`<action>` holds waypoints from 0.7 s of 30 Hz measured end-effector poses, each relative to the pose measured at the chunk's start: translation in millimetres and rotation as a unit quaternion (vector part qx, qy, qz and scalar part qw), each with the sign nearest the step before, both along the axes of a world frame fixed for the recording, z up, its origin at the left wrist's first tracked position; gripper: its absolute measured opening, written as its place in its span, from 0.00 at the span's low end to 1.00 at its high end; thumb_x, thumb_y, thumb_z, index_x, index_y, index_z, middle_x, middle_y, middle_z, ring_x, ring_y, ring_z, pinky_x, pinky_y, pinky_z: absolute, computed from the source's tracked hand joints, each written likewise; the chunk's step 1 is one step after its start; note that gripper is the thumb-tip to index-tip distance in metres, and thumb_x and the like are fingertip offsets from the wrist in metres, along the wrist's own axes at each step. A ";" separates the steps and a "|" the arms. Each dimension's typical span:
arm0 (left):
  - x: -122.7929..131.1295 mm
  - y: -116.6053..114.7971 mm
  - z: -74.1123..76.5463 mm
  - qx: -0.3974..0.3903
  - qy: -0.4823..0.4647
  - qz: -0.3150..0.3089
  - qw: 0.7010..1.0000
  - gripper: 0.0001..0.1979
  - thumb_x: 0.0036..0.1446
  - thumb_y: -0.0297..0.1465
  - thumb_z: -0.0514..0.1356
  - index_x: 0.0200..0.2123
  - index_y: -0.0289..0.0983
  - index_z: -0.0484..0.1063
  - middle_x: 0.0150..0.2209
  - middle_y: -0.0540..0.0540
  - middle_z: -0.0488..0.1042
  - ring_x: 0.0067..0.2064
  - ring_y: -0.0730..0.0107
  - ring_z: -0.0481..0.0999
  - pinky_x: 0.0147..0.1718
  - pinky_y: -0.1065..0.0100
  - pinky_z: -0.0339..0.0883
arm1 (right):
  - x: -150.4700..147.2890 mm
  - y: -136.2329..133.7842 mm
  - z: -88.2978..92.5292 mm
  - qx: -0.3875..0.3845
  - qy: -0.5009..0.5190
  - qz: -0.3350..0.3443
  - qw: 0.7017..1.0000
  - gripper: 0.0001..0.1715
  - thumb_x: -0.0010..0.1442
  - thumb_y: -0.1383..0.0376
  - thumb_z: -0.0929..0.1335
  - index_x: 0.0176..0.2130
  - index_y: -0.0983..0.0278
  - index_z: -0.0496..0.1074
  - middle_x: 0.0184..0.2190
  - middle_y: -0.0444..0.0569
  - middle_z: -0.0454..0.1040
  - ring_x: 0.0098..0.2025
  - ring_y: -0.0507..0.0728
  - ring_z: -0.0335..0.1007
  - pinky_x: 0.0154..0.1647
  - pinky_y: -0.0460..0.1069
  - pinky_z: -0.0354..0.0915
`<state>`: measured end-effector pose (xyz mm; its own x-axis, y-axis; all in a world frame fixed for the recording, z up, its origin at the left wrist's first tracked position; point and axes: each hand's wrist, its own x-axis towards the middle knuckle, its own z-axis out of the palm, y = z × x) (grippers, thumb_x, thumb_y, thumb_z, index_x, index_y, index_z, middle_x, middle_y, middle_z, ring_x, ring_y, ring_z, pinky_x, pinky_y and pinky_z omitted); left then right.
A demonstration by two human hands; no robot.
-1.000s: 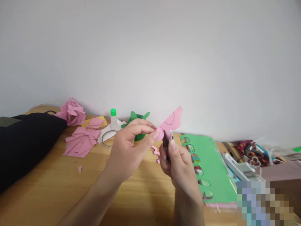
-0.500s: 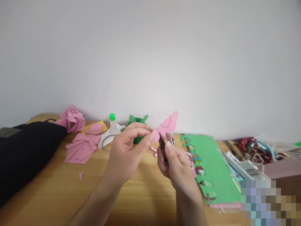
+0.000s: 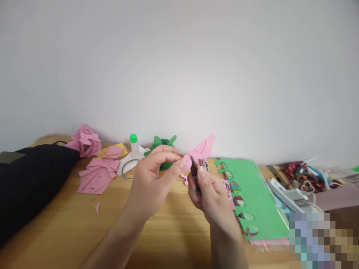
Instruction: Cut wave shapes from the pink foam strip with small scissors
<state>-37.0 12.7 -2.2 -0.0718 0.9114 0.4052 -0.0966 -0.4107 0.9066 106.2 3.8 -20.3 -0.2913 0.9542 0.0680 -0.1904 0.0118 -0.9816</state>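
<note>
Between the thumb and fingers of my left hand (image 3: pixel 157 172) is a piece of pink paper (image 3: pixel 204 146) with a curved dark line drawn on it. My right hand (image 3: pixel 209 186) grips dark scissors (image 3: pixel 194 170), whose blades meet the lower edge of the paper near my left fingertips. The scissors' handles are mostly hidden by my right fingers. Behind my left hand, partly covered by it, stands a green folded-paper figure (image 3: pixel 165 149) with leaf-like pieces on top. A small pink scrap (image 3: pixel 184 178) lies on the table below the paper.
On the wooden table (image 3: pixel 92 239) are pleated pink paper (image 3: pixel 98 175), a crumpled pink bundle (image 3: pixel 85 140), a glue stick (image 3: pixel 134 145) and a metal ring (image 3: pixel 123 170). Green paper with cutouts (image 3: pixel 252 198) and a white power strip (image 3: pixel 288 194) lie right, a black bag (image 3: pixel 36 186) left.
The pink paper has shifted slightly right and its far end sits a little lower. The scissors' blades look closer together on it. Both hands keep their hold.
</note>
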 end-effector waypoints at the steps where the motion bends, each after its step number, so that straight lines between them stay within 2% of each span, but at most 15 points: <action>1: 0.0 -0.3 0.2 0.000 0.001 0.001 1.000 0.08 0.57 0.27 0.63 0.26 0.39 0.77 0.34 0.48 0.77 0.41 0.66 0.77 0.44 0.63 0.71 | 0.0 0.1 0.0 -0.001 0.003 0.001 1.000 0.28 0.65 0.46 0.62 0.24 0.63 0.60 0.13 0.34 0.50 0.14 0.44 0.37 0.13 0.42 0.38; 13: 0.7 -0.1 1.0 -0.005 -0.009 -0.017 1.000 0.08 0.57 0.26 0.62 0.26 0.39 0.75 0.33 0.50 0.77 0.39 0.69 0.77 0.42 0.66 0.71 | 0.5 -0.1 1.7 0.000 -0.012 -0.004 1.000 0.29 0.64 0.44 0.62 0.23 0.62 0.60 0.13 0.35 0.50 0.14 0.45 0.37 0.13 0.42 0.39; 17: 0.1 -2.0 3.5 -0.034 -0.021 -0.036 0.999 0.08 0.58 0.28 0.61 0.27 0.39 0.75 0.33 0.50 0.78 0.36 0.71 0.77 0.37 0.69 0.73 | 1.0 -0.1 2.2 -0.004 -0.006 0.002 1.000 0.28 0.65 0.45 0.62 0.24 0.63 0.61 0.13 0.34 0.50 0.14 0.45 0.36 0.13 0.43 0.39; 21: -1.6 -1.9 1.5 -0.026 0.006 -0.036 0.999 0.07 0.58 0.28 0.62 0.27 0.39 0.75 0.29 0.51 0.78 0.32 0.72 0.76 0.34 0.71 0.72 | 2.1 -0.9 2.5 -0.005 -0.003 0.003 1.000 0.28 0.65 0.45 0.61 0.24 0.62 0.61 0.13 0.34 0.50 0.14 0.45 0.36 0.13 0.43 0.39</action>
